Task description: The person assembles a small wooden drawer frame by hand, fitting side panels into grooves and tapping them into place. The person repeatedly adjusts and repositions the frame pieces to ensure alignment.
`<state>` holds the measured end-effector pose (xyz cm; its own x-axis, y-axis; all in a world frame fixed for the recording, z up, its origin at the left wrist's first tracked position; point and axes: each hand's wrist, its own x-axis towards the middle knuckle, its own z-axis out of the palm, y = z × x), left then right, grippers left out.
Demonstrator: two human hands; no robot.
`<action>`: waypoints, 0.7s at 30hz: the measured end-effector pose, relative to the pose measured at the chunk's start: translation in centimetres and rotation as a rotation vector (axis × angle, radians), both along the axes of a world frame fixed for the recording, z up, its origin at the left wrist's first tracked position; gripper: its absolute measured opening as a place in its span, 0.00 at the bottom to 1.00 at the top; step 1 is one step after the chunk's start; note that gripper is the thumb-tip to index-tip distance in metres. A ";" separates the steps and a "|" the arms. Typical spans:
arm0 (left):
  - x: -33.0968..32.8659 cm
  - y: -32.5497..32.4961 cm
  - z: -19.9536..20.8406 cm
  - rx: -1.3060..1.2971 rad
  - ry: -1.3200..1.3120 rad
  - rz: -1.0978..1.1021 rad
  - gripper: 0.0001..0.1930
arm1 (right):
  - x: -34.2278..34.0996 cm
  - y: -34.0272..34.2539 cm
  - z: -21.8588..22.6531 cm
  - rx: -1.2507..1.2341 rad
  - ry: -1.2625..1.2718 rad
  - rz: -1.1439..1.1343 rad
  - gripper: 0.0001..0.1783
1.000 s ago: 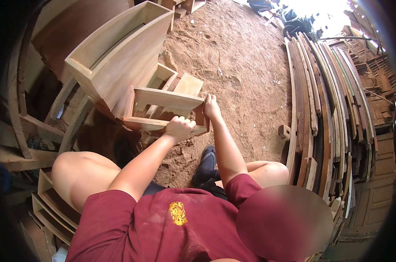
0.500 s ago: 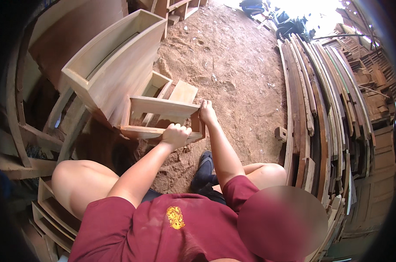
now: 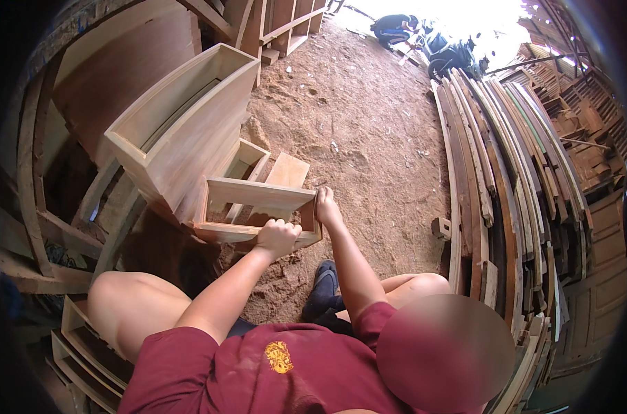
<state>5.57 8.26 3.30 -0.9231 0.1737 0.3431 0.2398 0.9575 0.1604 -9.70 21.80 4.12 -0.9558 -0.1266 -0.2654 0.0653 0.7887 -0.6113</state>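
Both my hands are on an open, bottomless wooden drawer frame (image 3: 255,191) of pale wood, low in front of me. My left hand (image 3: 279,238) wraps its fingers over the near side, towards the right end. At the far right corner, my right hand (image 3: 327,208) grips the end piece, its thumb side up. The frame's left end meets a tall, pale wooden carcass (image 3: 196,141) with an open top. Just beyond the frame lie a smaller wooden box (image 3: 257,151) and a flat board (image 3: 288,170).
Long stacked planks (image 3: 496,179) run along the right, with a small wood block (image 3: 441,228) beside them on the dirt floor (image 3: 375,138). Wooden panels (image 3: 130,65) lean at left. A crouching person (image 3: 391,31) is beside a motorbike (image 3: 455,55) at the back.
The whole view has shifted, so the scene sits lower and more of the back shows. Both hands keep their hold on the drawer frame, which hardly moves against the carcass.
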 end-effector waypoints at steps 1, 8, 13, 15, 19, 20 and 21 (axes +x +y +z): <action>-0.2 0.2 -0.1 -0.005 0.006 -0.004 0.13 | -1.4 0.1 -0.5 -0.025 0.000 -0.015 0.34; -0.5 0.4 -0.9 0.013 0.031 -0.029 0.17 | -6.1 1.3 -0.6 0.141 0.174 -0.034 0.23; 0.1 -0.2 -0.7 0.002 -0.005 -0.002 0.22 | -3.8 1.7 2.9 -0.208 0.135 0.041 0.16; 0.3 -0.3 -0.4 0.002 -0.016 0.007 0.22 | -2.4 0.7 2.6 -0.136 0.261 0.212 0.20; -0.3 1.1 0.7 0.035 0.030 -0.045 0.22 | -4.2 4.8 0.8 -0.026 0.227 0.186 0.15; -0.6 1.5 0.6 0.033 0.022 -0.060 0.22 | -5.7 7.8 0.2 0.132 0.320 0.189 0.15; -0.8 1.7 0.3 0.030 0.012 -0.067 0.22 | -6.9 10.3 0.5 0.290 0.410 0.200 0.14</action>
<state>4.78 9.96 3.64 -0.9055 0.2243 0.3602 0.3050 0.9342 0.1851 -16.64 32.08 4.66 -0.9531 -0.2937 0.0728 -0.3015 0.9014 -0.3107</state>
